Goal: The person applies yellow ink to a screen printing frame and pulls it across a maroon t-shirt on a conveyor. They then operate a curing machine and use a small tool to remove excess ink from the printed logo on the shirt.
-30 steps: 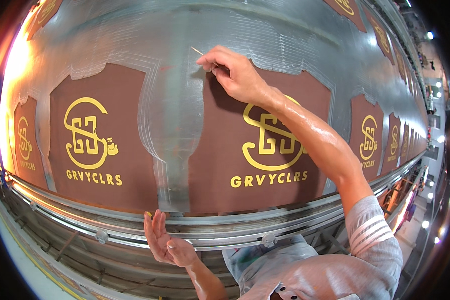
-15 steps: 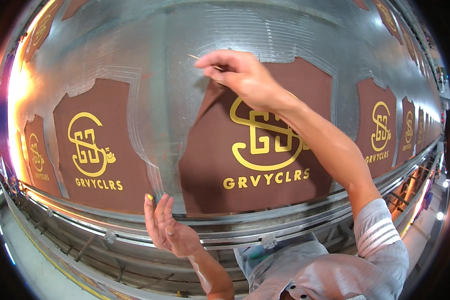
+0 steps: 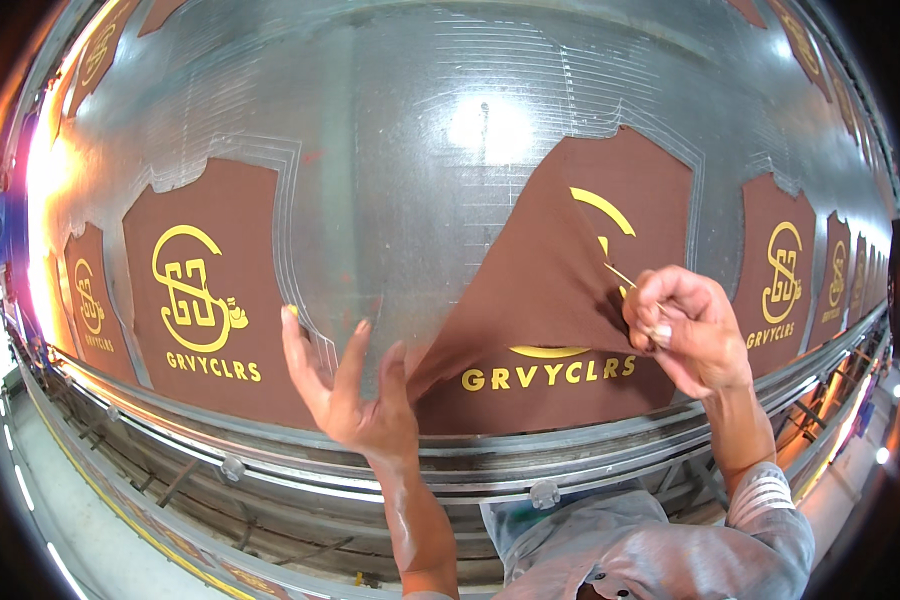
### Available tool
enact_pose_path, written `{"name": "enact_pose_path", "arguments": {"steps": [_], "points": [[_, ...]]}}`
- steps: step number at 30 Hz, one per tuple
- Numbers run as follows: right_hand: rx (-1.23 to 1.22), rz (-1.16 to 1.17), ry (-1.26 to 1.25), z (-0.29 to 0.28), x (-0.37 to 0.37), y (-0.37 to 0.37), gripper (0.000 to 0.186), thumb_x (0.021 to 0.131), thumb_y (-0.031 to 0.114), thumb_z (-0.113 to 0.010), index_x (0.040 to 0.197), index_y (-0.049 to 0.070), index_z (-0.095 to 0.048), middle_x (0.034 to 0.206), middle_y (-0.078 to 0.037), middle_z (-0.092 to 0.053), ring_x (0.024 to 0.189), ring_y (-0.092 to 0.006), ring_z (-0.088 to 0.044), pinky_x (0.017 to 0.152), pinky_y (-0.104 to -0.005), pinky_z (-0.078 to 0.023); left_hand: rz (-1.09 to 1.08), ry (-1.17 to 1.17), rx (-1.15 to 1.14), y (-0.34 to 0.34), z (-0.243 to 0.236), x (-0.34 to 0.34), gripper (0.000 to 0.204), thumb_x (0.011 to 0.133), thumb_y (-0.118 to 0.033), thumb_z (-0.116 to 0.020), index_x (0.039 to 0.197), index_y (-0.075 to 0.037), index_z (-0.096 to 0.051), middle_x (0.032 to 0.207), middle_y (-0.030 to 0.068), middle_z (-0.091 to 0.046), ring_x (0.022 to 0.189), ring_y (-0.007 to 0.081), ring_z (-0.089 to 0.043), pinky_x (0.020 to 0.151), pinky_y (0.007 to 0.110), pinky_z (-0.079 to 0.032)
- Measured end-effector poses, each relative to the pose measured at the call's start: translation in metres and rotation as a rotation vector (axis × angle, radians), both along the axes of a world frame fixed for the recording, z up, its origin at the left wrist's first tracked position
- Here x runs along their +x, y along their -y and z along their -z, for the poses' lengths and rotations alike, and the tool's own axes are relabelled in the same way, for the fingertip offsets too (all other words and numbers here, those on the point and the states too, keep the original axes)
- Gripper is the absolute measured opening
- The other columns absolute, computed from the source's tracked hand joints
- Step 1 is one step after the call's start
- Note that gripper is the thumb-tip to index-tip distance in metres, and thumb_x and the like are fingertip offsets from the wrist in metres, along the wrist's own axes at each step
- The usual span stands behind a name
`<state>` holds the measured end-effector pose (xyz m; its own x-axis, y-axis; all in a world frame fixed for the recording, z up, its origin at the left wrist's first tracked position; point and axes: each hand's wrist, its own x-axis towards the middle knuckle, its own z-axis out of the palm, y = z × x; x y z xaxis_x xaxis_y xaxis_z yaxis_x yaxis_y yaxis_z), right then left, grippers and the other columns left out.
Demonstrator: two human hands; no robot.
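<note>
Brown, with a yellow print, the cloth panel (image 3: pixel 560 290) in front of us lies at the near edge of a glossy grey table (image 3: pixel 400 150), cut in the outline of a shirt front. Its left part is lifted and doubled over to the right, so that we see the plain back of the cloth slanting across most of the print, while its right shoulder lies flat. Our right hand (image 3: pixel 692 330) is closed in a pinch at the end of that fold, gripping the gathered cloth between thumb and fingers, and with it a thin pale stick (image 3: pixel 625 275) (it looks much like a toothpick), whose free end points up and to the left over the cloth. Our left hand (image 3: pixel 355 400) is open and holds nothing that we can see, its fingers spread over the table's near edge; we cannot tell whether its thumb touches the panel's lower left corner just beside it. A small yellow spot (image 3: pixel 290 309) shows at one of its fingertips. To the left lies a second brown panel (image 3: pixel 220 280), flat, its print uncovered, and to the right a third brown panel (image 3: pixel 778 260), likewise flat. Along the table's near side we see a metal rail (image 3: pixel 490 463).
</note>
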<state>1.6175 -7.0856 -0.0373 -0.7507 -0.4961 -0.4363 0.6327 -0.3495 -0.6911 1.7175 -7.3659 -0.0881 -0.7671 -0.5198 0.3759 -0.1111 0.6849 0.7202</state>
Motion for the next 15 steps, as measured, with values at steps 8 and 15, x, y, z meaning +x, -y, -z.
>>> {"name": "enact_pose_path", "arguments": {"steps": [8,15], "points": [[0.038,0.072,-0.003,-0.008,0.01,-0.014,0.025,0.084,-0.002,-0.064,0.108,-0.006,-0.058,0.092,-0.007,-0.056,0.086,-0.0144,-0.053,0.073,-0.0257,-0.049,0.186,0.174,-0.204,-0.022,0.012,-0.058,0.013,0.074,-0.012,-0.078,0.086,-0.017,-0.075,0.148,0.0155,-0.042,0.142,0.047,-0.021,0.106,0.074,-0.01],[-0.048,0.129,0.033,0.008,0.01,-0.014,0.03,0.086,-0.002,-0.062,0.116,-0.006,-0.055,0.095,-0.007,-0.057,0.088,-0.0118,-0.054,0.075,-0.0249,-0.049,0.101,0.363,-0.364,-0.042,0.017,-0.089,0.045,0.07,-0.026,-0.084,0.111,-0.014,-0.069,0.154,0.0219,-0.026,0.143,0.0501,-0.01,0.104,0.076,-0.013]]}}
